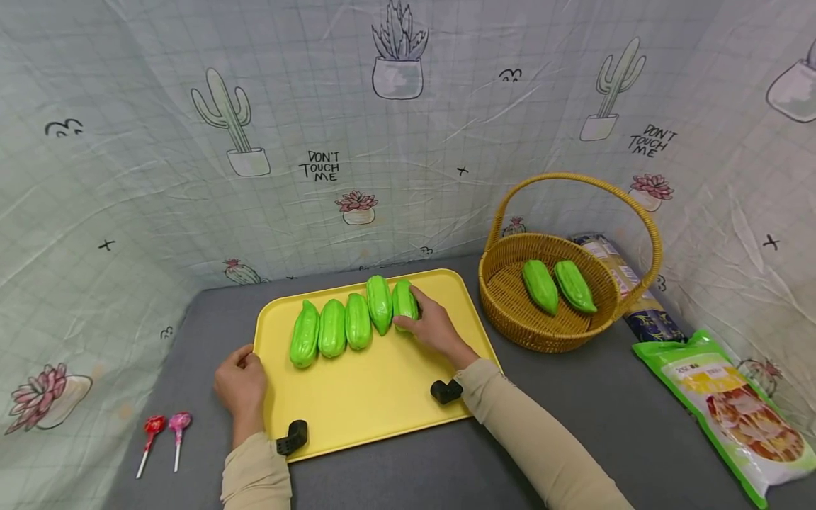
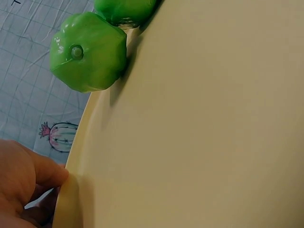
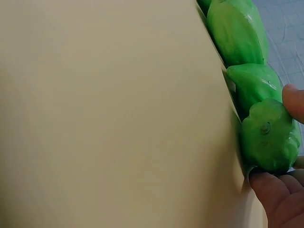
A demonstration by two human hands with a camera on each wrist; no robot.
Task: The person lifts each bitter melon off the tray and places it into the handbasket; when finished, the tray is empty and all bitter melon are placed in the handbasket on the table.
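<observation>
While the left hand (image 1: 241, 382) pinches the rim of the yellow tray (image 1: 370, 404) at 9 o'clock, the right hand (image 1: 436, 326) grips the end green fruit (image 1: 404, 297) at about 1 o'clock, thumb on one side and fingers on the other. Four more green fruits (image 1: 331, 327) run from it toward 10 o'clock, side by side near the far rim; below them, open room spreads down to the tray's 6 o'clock edge. A narrow strip of gray desk (image 1: 395, 482) separates the tray from the wicker basket (image 1: 551, 340) at 2 o'clock, where two loose fruits (image 1: 540, 287) lie apart. More desk stretches between the tray and a glossy green-edged packet (image 1: 720, 411) past 3 o'clock, and two lollipops (image 1: 154, 425) lie at 8 o'clock.

The tray is smooth, with rounded corners and a raised lip; the fruits are shiny, ribbed and elongated. The basket's tightly woven wall carries a tall arched handle, and creased printed cloth (image 1: 421, 198) rises at 12 o'clock.
</observation>
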